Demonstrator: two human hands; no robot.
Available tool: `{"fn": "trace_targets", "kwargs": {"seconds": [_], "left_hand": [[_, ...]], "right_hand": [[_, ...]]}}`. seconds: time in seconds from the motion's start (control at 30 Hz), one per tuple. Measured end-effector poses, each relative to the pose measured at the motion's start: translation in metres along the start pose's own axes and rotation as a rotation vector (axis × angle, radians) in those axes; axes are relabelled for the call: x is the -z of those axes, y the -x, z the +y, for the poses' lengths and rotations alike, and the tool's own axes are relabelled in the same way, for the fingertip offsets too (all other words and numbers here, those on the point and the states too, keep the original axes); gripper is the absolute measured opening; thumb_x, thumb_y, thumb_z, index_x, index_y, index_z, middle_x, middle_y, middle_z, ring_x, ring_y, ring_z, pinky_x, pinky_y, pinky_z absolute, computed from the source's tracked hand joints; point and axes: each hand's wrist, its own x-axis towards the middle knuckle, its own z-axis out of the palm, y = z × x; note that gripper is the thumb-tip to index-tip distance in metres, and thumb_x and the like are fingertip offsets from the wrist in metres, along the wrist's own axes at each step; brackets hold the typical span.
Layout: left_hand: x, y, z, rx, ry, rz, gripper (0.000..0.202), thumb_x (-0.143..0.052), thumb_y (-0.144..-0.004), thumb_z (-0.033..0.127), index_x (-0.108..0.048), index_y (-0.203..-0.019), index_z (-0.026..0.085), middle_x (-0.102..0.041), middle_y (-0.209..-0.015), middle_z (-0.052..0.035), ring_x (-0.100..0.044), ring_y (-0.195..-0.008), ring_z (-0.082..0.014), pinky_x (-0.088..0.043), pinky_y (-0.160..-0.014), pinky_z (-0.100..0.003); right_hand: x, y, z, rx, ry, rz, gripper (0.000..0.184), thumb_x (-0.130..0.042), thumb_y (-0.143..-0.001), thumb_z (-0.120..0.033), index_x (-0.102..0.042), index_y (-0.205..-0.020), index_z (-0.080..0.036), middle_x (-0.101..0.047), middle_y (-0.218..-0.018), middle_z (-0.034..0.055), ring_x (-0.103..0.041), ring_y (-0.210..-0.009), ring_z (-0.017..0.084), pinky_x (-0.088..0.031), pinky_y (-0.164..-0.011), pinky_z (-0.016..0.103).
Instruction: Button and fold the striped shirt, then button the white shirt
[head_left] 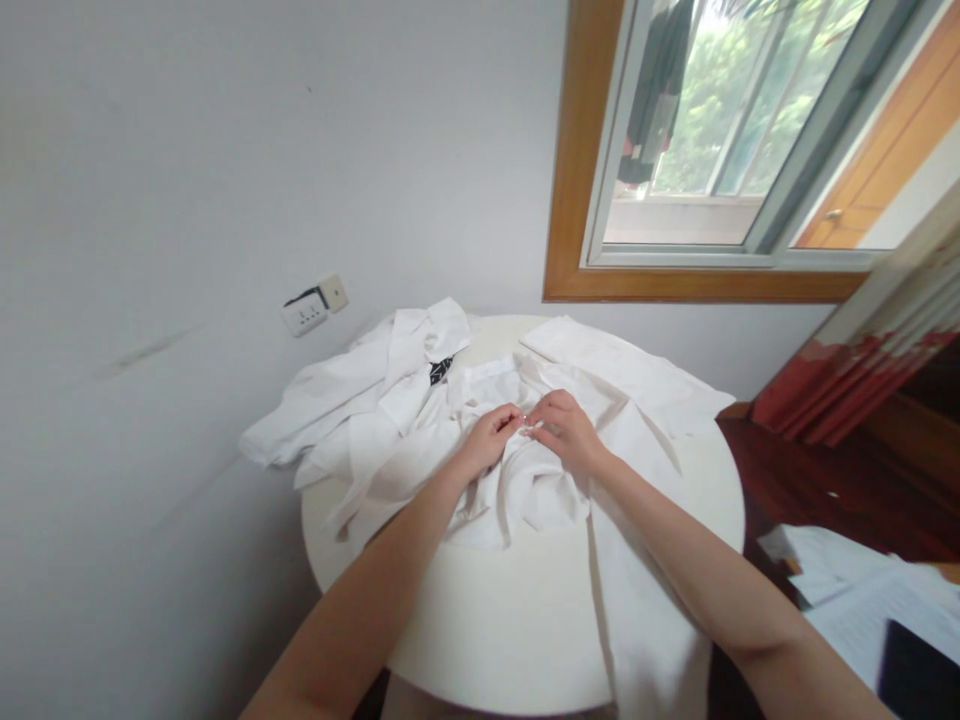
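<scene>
A white shirt [630, 400] lies spread over a round white table [487, 630]. My left hand [491, 435] and my right hand [562, 428] meet at the middle of the shirt, fingers pinched together on its front edge near a small button. Both hands are closed on the cloth. A second white garment [360, 400] with a black label lies crumpled at the table's far left, apart from my hands.
A grey wall with a socket and switch [315, 305] stands behind the table. A wood-framed window [697, 150] is at the upper right. Dark wooden furniture [825, 480] and white papers [862, 590] sit to the right.
</scene>
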Motion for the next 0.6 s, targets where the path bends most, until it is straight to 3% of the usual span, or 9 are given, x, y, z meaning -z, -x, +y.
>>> {"fn": "trace_targets", "kwargs": {"seconds": [0.13, 0.23, 0.33, 0.4, 0.5, 0.6], "left_hand": [[0.001, -0.002, 0.000, -0.021, -0.005, 0.059, 0.022, -0.048, -0.083, 0.036, -0.055, -0.077, 0.016, -0.052, -0.071, 0.0022, -0.048, -0.069, -0.0115, -0.038, -0.066, -0.021], [0.006, -0.005, 0.003, -0.032, -0.065, 0.192, 0.024, -0.045, -0.085, 0.037, -0.052, -0.073, 0.017, -0.050, -0.067, 0.0030, -0.047, -0.068, -0.0113, -0.039, -0.066, -0.021], [0.011, -0.003, 0.011, -0.068, -0.128, 0.274, 0.028, -0.042, -0.086, 0.038, -0.049, -0.069, 0.017, -0.048, -0.065, 0.0032, -0.047, -0.067, -0.0110, -0.039, -0.066, -0.021], [0.012, 0.001, 0.018, -0.094, -0.185, 0.219, 0.031, -0.038, -0.088, 0.039, -0.050, -0.069, 0.018, -0.050, -0.063, 0.0029, -0.049, -0.065, -0.0107, -0.039, -0.064, -0.021], [0.013, 0.008, 0.030, -0.079, -0.377, 0.120, 0.033, -0.034, -0.090, 0.041, -0.056, -0.079, 0.019, -0.051, -0.057, 0.0037, -0.049, -0.055, -0.0102, -0.037, -0.058, -0.020], [0.020, 0.009, 0.038, -0.022, -0.715, 0.258, 0.028, -0.037, -0.090, 0.039, -0.058, -0.097, 0.022, -0.059, -0.063, 0.0018, -0.055, -0.059, -0.0121, -0.037, -0.058, -0.021]], "right_hand": [[0.000, 0.001, -0.003, 0.027, 0.056, -0.022, 0.009, -0.057, -0.084, -0.030, -0.059, -0.085, -0.021, -0.060, -0.095, 0.0076, -0.052, -0.095, 0.020, -0.041, -0.085, 0.037], [0.002, 0.001, -0.008, -0.002, 0.022, -0.021, 0.008, -0.054, -0.085, -0.029, -0.055, -0.086, -0.021, -0.061, -0.096, 0.0070, -0.053, -0.095, 0.020, -0.039, -0.087, 0.036], [0.006, 0.001, -0.011, -0.128, -0.080, -0.011, 0.013, -0.053, -0.085, -0.034, -0.052, -0.084, -0.020, -0.061, -0.086, 0.0035, -0.054, -0.083, 0.017, -0.041, -0.079, 0.031], [0.008, 0.001, -0.010, -0.237, -0.136, -0.019, 0.019, -0.050, -0.086, -0.038, -0.050, -0.081, -0.020, -0.058, -0.073, -0.0001, -0.052, -0.069, 0.014, -0.040, -0.067, 0.025], [0.011, 0.000, -0.007, -0.348, -0.121, -0.082, 0.024, -0.044, -0.088, -0.041, -0.051, -0.081, -0.020, -0.049, -0.057, -0.0049, -0.044, -0.053, 0.010, -0.034, -0.055, 0.021], [0.016, -0.002, -0.004, -0.391, 0.048, -0.192, 0.023, -0.045, -0.088, -0.040, -0.057, -0.085, -0.020, -0.051, -0.054, -0.0048, -0.044, -0.050, 0.010, -0.029, -0.054, 0.021]]}}
